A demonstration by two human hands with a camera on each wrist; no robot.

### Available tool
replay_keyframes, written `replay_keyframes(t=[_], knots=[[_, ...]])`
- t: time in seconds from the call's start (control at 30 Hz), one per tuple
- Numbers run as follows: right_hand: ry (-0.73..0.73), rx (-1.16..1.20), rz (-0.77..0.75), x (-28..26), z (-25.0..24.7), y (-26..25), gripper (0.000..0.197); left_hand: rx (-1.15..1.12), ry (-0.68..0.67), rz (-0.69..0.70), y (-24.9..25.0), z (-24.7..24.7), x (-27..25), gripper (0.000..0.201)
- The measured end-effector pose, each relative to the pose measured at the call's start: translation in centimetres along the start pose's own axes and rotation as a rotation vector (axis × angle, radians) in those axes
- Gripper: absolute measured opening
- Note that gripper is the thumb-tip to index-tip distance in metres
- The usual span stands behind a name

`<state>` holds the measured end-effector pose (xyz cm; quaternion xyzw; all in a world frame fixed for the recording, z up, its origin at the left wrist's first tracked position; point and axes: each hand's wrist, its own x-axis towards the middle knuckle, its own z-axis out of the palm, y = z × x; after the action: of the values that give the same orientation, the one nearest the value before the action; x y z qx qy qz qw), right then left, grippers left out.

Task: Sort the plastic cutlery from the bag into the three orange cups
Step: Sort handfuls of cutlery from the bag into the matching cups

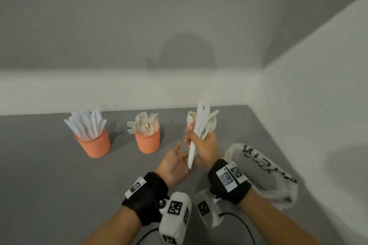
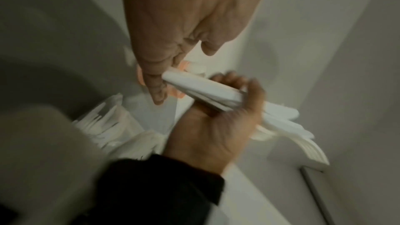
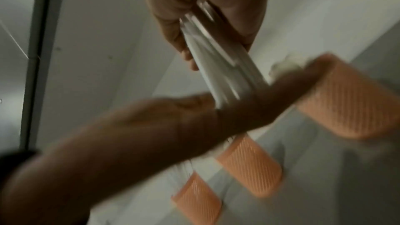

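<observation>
My right hand (image 1: 201, 142) grips a bundle of white plastic cutlery (image 1: 199, 125), knives and spoons, held upright above the grey table (image 1: 49, 165). My left hand (image 1: 179, 158) lies palm up under it, fingers straight, and the bundle's handle ends (image 3: 220, 102) touch it. Three orange cups stand in a row: the left cup (image 1: 95, 145) holds knives, the middle cup (image 1: 148, 142) holds forks, and the right cup (image 1: 188, 126) with spoons is mostly hidden behind my right hand. The wrist views are blurred.
The plastic bag (image 1: 268, 167) with black lettering lies on the table to the right of my right wrist. White walls (image 1: 298, 115) close the table in at the back and on the right. Bare grey table stretches to the left of the cups.
</observation>
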<state>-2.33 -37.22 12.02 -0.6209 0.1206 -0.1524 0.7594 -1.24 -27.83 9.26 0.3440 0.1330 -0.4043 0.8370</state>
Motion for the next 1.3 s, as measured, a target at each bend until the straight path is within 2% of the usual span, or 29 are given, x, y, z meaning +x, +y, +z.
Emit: replay_keyframes(t=[0.1, 0.17, 0.27, 0.33, 0.4, 0.5, 0.6, 0.73, 0.8, 0.93, 1.03, 1.13, 1.27, 1.3], knots=[[-0.018, -0.085, 0.070, -0.6, 2.6, 2.6, 0.010, 0.066, 0.031, 0.073, 1.3, -1.2, -1.2, 0.054], [-0.006, -0.108, 0.108, -0.7, 3.9, 3.7, 0.009, 0.229, 0.094, 0.086, 1.9, -2.7, -2.2, 0.061], [-0.048, -0.131, 0.119, -1.1, 5.8, 4.3, 0.026, 0.526, 0.178, 0.224, 3.0, -4.5, -4.1, 0.053], [-0.172, -0.199, 0.070, -2.0, 7.2, 4.5, 0.023, 0.634, 0.150, 0.367, 4.0, -5.3, -5.0, 0.048], [-0.312, -0.302, 0.057, -3.3, 8.7, 4.8, 0.011, 0.659, 0.136, 0.472, 5.0, -6.1, -5.5, 0.057], [-0.452, -0.325, 0.186, -4.6, 10.2, 5.2, 0.024, 0.651, 0.270, 0.580, 6.2, -7.0, -6.1, 0.026], [-0.592, -0.291, 0.360, -4.6, 10.8, 5.2, 0.016, 0.742, 0.347, 0.640, 7.0, -8.0, -6.4, 0.008], [-0.759, -0.130, 0.504, -4.3, 10.5, 4.4, 0.009, 0.871, 0.258, 0.602, 7.6, -8.4, -7.1, 0.026], [-0.778, -0.112, 0.524, -4.3, 10.6, 4.2, 0.010, 0.877, 0.231, 0.584, 7.9, -8.5, -7.2, 0.030], [-0.713, -0.029, 0.564, -3.9, 10.7, 4.8, 0.004, 0.822, 0.222, 0.569, 8.4, -8.5, -6.8, 0.029], [-0.650, 0.017, 0.581, -3.5, 10.5, 5.2, 0.003, 0.747, 0.298, 0.625, 8.8, -8.6, -6.5, 0.033], [-0.648, 0.005, 0.567, -3.1, 10.2, 5.4, 0.007, 0.673, 0.386, 0.682, 9.4, -9.0, -6.3, 0.040], [-0.674, -0.003, 0.552, -2.7, 9.8, 5.7, 0.015, 0.692, 0.427, 0.731, 9.8, -9.0, -6.6, 0.012], [-0.681, -0.003, 0.550, -2.6, 9.8, 5.8, 0.017, 0.689, 0.417, 0.739, 10.0, -8.9, -6.7, 0.010]])
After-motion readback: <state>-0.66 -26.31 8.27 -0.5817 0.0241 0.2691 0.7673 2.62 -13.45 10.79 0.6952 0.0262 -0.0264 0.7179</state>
